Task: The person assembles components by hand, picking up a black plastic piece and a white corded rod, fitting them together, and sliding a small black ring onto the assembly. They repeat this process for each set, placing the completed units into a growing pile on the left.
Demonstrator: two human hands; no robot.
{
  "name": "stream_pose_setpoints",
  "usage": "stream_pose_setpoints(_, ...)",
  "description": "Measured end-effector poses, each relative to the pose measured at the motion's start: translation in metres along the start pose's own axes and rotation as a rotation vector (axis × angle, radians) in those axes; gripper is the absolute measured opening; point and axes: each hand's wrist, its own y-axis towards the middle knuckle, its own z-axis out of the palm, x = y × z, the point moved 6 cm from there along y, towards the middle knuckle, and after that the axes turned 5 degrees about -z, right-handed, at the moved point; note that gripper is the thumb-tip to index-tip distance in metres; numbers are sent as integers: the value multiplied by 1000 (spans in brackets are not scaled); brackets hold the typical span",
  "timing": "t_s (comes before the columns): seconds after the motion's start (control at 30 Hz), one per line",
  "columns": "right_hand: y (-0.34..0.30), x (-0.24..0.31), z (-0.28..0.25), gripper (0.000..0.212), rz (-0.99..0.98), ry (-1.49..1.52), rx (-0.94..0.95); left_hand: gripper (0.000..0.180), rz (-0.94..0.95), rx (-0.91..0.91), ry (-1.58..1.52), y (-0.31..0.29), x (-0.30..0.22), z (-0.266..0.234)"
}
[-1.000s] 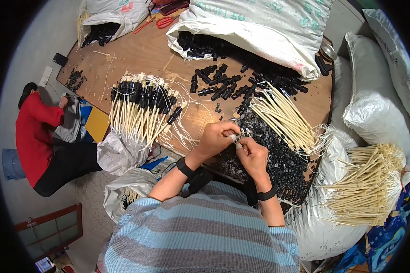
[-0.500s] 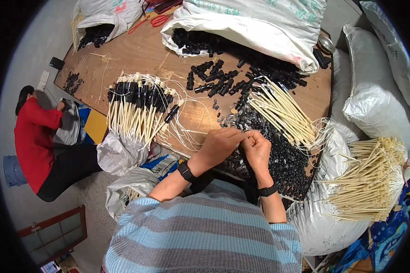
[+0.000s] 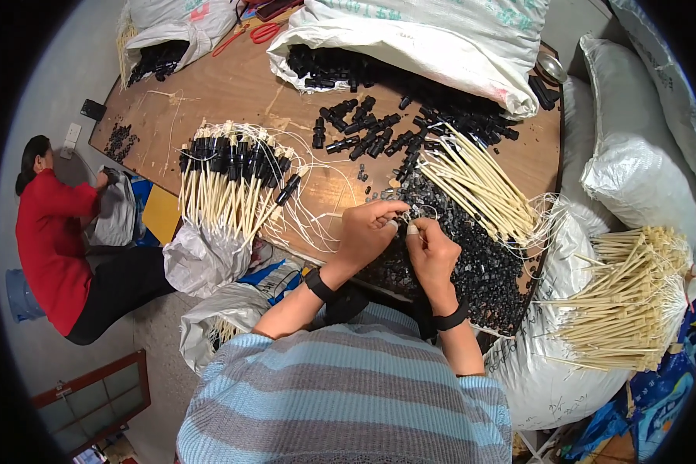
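Observation:
My left hand (image 3: 367, 236) and my right hand (image 3: 435, 255) are close together over the front of the table, both closed in a pinch. Between their fingertips runs a thin white string (image 3: 428, 206), bent into a small loop; what else the fingers may cover is hidden. Beneath and around the hands spreads a heap of small black and grey plastic pieces (image 3: 483, 290). Just beyond the right hand lies a bundle of cream-coloured tubes (image 3: 479, 182) with white strings at its near end. Black cylindrical fittings (image 3: 379, 143) are scattered farther back.
Left of the hands, cream tubes with black fittings (image 3: 232, 162) lie piled, trailing strings. A white sack (image 3: 410, 46) spills black fittings at the back, near red scissors (image 3: 264, 32). More tubes (image 3: 626, 301) rest on sacks at right. A person in red (image 3: 54, 216) sits at left.
My fingertips have drawn slightly apart, and the string loop now shows between them. My left hand has turned, with its index finger stretched toward the right hand.

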Motion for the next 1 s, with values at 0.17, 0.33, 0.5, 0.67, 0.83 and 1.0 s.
stream_pose_setpoints(0.17,6,11,-3,13,-147,8,-25,24,-66,57,-33,7,8,4)
stream_pose_setpoints(0.33,3,11,1,14,-219,136,105,13,129,-39,145,9,-9,0)
stream_pose_setpoints(0.5,5,-1,7,24,185,497,288,16,197,-78,185,11,-2,-11)
stream_pose_setpoints(0.67,-1,-27,2,16,646,1570,101,34,351,205,90,8,-38,-2)
stream_pose_setpoints(0.83,11,-1,-18,26,44,376,259,41,296,358,381,11,-4,3)
stream_pose_setpoints(1.0,7,12,-11,18,-143,-39,289,32,384,189,483,2,-14,-3)
